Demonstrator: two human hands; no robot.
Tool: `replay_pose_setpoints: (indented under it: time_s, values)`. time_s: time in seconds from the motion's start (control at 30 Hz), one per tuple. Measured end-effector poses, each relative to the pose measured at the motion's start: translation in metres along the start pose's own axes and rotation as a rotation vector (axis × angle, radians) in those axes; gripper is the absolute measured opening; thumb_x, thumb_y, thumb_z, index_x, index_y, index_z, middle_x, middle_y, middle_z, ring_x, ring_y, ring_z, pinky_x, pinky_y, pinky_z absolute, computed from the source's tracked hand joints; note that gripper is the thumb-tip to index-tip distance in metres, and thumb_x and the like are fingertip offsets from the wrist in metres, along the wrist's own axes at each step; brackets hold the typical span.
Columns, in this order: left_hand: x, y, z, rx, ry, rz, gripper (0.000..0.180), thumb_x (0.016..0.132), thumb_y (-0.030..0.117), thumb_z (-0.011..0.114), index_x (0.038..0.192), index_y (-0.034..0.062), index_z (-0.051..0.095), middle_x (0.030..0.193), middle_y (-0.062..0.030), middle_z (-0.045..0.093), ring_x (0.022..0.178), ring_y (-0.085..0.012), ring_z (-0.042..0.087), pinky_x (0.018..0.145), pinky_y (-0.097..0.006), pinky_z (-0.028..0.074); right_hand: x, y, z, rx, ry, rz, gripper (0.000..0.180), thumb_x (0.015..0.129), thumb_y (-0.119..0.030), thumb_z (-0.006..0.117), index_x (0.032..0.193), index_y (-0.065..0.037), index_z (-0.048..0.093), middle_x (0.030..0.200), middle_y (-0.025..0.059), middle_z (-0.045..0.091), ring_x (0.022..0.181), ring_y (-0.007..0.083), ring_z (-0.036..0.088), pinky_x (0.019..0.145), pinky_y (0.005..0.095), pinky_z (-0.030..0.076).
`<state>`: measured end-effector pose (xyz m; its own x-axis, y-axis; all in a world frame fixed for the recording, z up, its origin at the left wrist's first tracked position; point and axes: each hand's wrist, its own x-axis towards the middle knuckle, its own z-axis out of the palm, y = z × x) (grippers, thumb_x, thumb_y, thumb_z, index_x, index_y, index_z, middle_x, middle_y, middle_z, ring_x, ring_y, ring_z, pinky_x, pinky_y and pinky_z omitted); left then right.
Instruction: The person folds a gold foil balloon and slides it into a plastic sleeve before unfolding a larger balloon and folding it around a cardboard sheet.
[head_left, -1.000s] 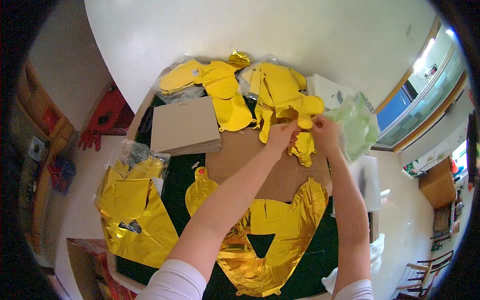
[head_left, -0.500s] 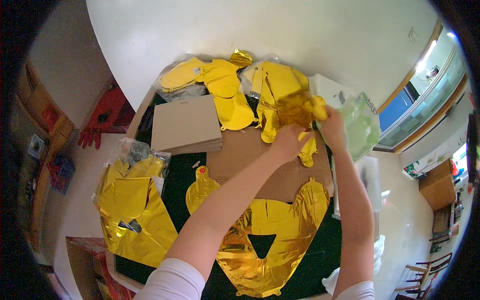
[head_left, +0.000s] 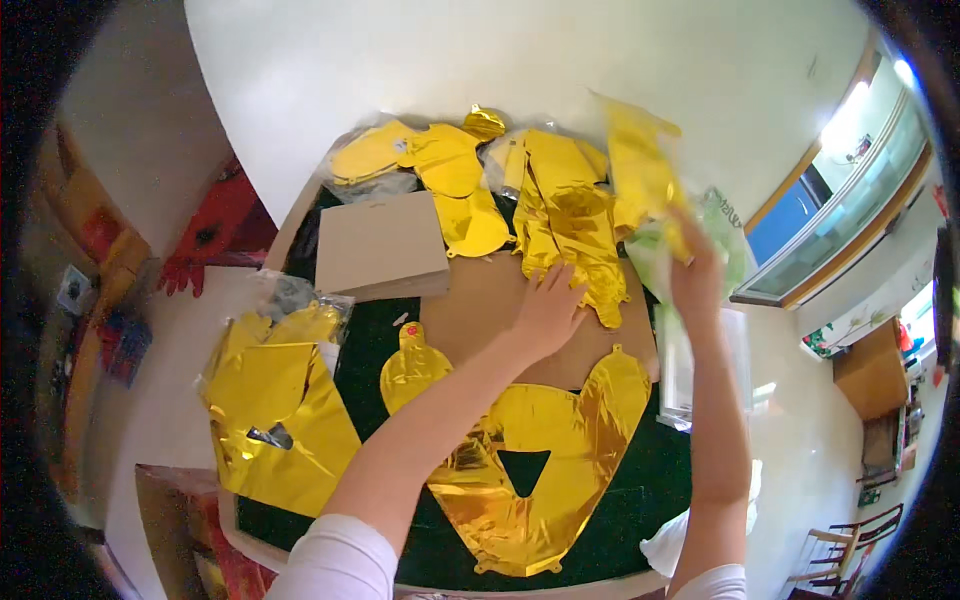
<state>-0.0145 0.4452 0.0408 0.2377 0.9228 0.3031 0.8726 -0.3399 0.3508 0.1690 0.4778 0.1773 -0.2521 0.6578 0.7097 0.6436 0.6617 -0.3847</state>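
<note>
My right hand (head_left: 693,265) grips one end of a flat gold foil balloon (head_left: 645,165), lifted and blurred at the back right. My left hand (head_left: 548,312) rests with fingers outstretched on the lower edge of another pile of gold foil balloons (head_left: 570,215) at the back middle. In front of my arms a large flat foil balloon (head_left: 545,450) with a triangular hole is spread out. At the left lies a stack of similar gold balloons (head_left: 285,425), partly in a clear bag.
A dark green table (head_left: 615,530) carries a brown cardboard sheet (head_left: 485,310) and a stack of cardboard (head_left: 380,245). More gold balloons (head_left: 440,160) lie along the wall. A pale green plastic bag (head_left: 730,255) is at the right, a white bag (head_left: 675,540) nearer me.
My right hand has raised a foil balloon up and back from the pile, and it has unfolded. My left hand has moved slightly left and down, its fingers now on the pile.
</note>
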Motion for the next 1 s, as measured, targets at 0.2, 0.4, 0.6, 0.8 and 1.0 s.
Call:
replay_pose_setpoints:
  time_s: [0.2,0.4,0.6,0.8,1.0]
  values:
    - [-0.191,0.012,-0.053,-0.175,0.107,-0.073,0.032,0.088,0.020,0.059,0.116,0.0063,0.057,0.141,-0.0175,0.042,0.135,-0.0351,0.032,0.106,-0.049,0.033,-0.125,-0.044,0.003,-0.373,-0.359,0.029,0.052,0.069,-0.001,0.067,0.119,-0.018,0.064,0.144,0.0098,0.043,0.136,0.0298,0.035,0.110,0.0457,0.027]
    - [-0.319,0.036,-0.066,0.104,-0.085,-0.150,0.046,0.091,0.037,0.054,0.130,0.0137,0.052,0.147,-0.0161,0.035,0.138,-0.0342,0.028,0.110,-0.054,0.024,-0.231,-0.090,-0.002,-0.333,-0.512,-0.042,0.058,0.065,-0.008,0.070,0.122,-0.019,0.062,0.147,0.0091,0.038,0.139,0.0305,0.029,0.112,0.0589,0.015]
    - [-0.333,0.022,-0.062,0.107,-0.116,-0.105,0.053,0.092,0.040,0.052,0.140,0.0211,0.041,0.149,-0.0132,0.031,0.140,-0.0321,0.025,0.112,-0.055,0.020,-0.304,-0.149,-0.023,-0.298,-0.637,-0.089,0.063,0.066,-0.021,0.077,0.126,-0.014,0.058,0.144,0.0093,0.042,0.138,0.0282,0.032,0.112,0.0583,0.016]
    - [-0.335,0.020,-0.061,0.120,-0.089,-0.075,0.053,0.092,0.041,0.052,0.140,0.0211,0.042,0.149,-0.0130,0.032,0.140,-0.0327,0.026,0.112,-0.054,0.022,-0.334,-0.189,-0.048,-0.223,-0.664,0.018,0.056,0.074,-0.015,0.069,0.128,-0.013,0.056,0.144,0.0091,0.042,0.138,0.0280,0.032,0.112,0.0582,0.017]
    - [-0.341,0.014,-0.057,0.118,-0.051,-0.082,0.054,0.091,0.043,0.053,0.140,0.0211,0.042,0.148,-0.0128,0.034,0.139,-0.0322,0.027,0.112,-0.054,0.021,-0.311,-0.151,-0.082,0.195,-0.748,0.135,0.061,0.073,0.006,0.055,0.132,-0.006,0.047,0.136,0.0207,0.046,0.129,0.0375,0.042,0.107,0.0514,0.031]
